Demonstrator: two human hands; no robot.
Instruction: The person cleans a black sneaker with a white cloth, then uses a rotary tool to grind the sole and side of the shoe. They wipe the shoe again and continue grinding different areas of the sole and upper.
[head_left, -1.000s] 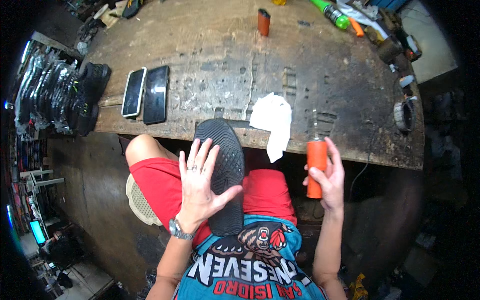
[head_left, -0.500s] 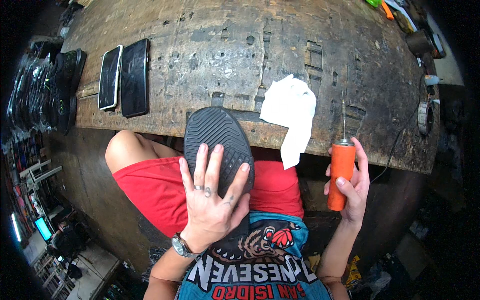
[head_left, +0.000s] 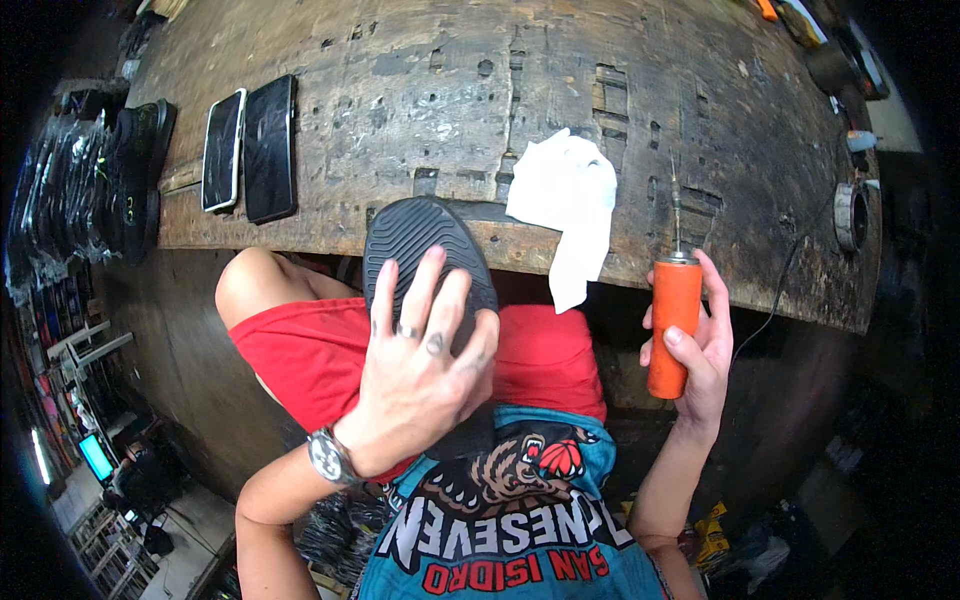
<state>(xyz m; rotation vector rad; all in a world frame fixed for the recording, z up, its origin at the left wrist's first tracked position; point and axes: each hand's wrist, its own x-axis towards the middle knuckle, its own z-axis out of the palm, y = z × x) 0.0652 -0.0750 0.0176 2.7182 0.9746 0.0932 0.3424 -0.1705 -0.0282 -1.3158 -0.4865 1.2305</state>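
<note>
A black shoe or slipper leans against my lap, its ridged sole turned up toward me and its upper hidden. Over the sole lies my left hand, fingers spread and a little bent, the thumb out of sight. In my right hand is an awl-like tool held upright: a thick orange handle with a metal collar and a thin metal spike pointing away from me. The fingers wrap round the handle. Between the two hands, a crumpled white cloth or tissue hangs partly over the table edge.
Two phones lie side by side at the left of the worn wooden table. Dark footwear in plastic wrap is stacked at the far left. A roll of tape and a thin black cord are at the right.
My left hand has shifted slightly left along the sole, its fingers now more bent and its thumb hidden. The right hand keeps its hold. The whole view has shifted a little.
</note>
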